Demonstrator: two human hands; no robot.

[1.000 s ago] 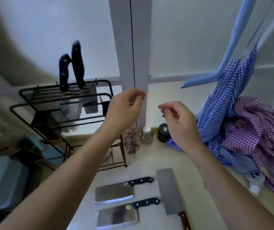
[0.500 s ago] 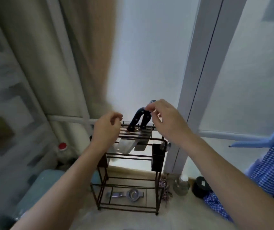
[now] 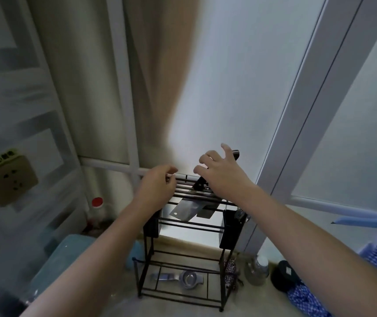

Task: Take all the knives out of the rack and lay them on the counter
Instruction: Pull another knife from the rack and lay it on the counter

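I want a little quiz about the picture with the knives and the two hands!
1. True or false: both hands are up at the top of the rack.
2. What lies on the rack's bottom shelf? A) a metal strainer B) a plate C) a cup
3. Fill in: beside the rack's right foot stands a small clear ____.

Key:
1. True: the left hand and the right hand are both there, by the knives.
2. A, the strainer.
3. Bottle.

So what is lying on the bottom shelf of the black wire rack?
A metal strainer-like utensil lies on the rack's bottom shelf. Nothing else shows there; the arms cover none of it.
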